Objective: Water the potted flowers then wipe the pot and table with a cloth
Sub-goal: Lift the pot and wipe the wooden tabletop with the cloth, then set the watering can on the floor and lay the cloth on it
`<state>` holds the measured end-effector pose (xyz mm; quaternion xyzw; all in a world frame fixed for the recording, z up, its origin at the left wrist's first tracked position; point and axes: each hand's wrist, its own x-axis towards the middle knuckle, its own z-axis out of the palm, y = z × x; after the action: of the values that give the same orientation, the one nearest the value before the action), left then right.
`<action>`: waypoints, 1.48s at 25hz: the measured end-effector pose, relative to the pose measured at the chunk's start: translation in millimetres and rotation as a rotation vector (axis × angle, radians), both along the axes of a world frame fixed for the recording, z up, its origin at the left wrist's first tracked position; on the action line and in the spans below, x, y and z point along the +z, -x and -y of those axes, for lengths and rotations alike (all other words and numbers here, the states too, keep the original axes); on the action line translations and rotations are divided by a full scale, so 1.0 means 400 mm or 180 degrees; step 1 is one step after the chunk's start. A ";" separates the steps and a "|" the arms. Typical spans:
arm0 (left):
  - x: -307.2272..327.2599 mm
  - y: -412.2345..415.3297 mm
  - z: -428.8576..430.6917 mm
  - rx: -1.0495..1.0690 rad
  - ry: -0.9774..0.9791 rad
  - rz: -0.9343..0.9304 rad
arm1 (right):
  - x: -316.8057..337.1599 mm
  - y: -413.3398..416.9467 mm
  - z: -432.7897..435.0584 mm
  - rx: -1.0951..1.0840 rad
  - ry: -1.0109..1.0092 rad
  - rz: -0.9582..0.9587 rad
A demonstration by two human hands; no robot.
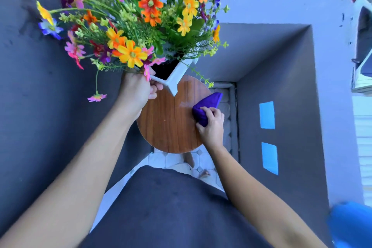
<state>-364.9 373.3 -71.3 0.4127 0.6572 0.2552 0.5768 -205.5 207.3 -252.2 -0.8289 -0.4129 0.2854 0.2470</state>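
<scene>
Left hand (134, 90) grips the pot (177, 74); right hand (211, 127) bunches the cloth (207, 102) at three o'clock. Best sweep the table (167, 127) towards twelve!

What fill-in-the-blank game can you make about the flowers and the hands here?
1. The left hand holds the pot, whose colour is ____.
2. The right hand grips a purple ____.
3. The wooden table top has a ____ shape.
Missing words: white; cloth; round.
</scene>
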 end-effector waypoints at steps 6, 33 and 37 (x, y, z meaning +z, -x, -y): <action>0.000 -0.054 0.117 0.0008 0.0200 0.0101 | 0.045 0.014 0.145 0.0318 0.0330 -0.0216; -0.189 -0.130 0.503 0.0463 0.0580 -0.0515 | 0.438 -0.039 0.529 -0.2212 -0.0797 -0.2979; -0.218 -0.129 0.505 0.0169 0.0622 -0.0794 | 0.440 -0.038 0.534 -0.2224 -0.0928 -0.3017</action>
<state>-313.4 171.4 -158.3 0.3656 0.7561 0.1519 0.5212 -190.3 -6.1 -76.2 -0.6557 0.0037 0.4660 0.5941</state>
